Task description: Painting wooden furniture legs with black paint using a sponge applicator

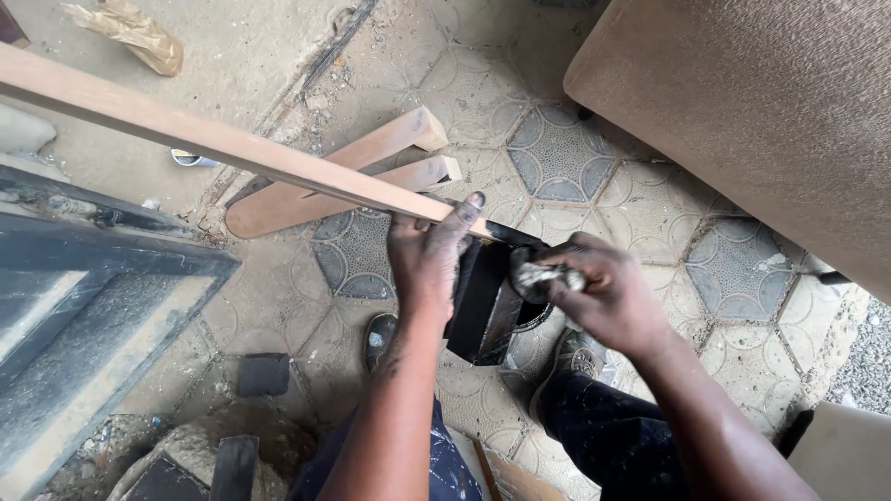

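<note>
The left hand (429,255) is closed around the near end of a long wooden slat (213,137), with the thumb lying on top of the wood and the other fingers under it; from this hand the slat runs far away to the left and upward, out of the view. The right hand (599,292) is just to the right of the left hand, apart from it, and its fingers are closed on a small greyish rag or wad (548,276), pressed close to the end of the slat. Under and between the two hands there is a black block-shaped container or piece (483,301), standing on the floor; what it is exactly I cannot tell. Both hands are dirty with dark stain, and the short part of the slat right at the hands looks black, while all the long part beyond the left hand is bare, light brown wood. So I judge that the work of darkening the slat is only at its start: one end is covered, almost the whole length remains. Beyond the left hand, two shorter wooden pieces (371,167) with rounded ends lie on the tiled floor (650,213), also bare. To the right of the right hand, a brown upholstered cushion (761,121) fills the corner.
</note>
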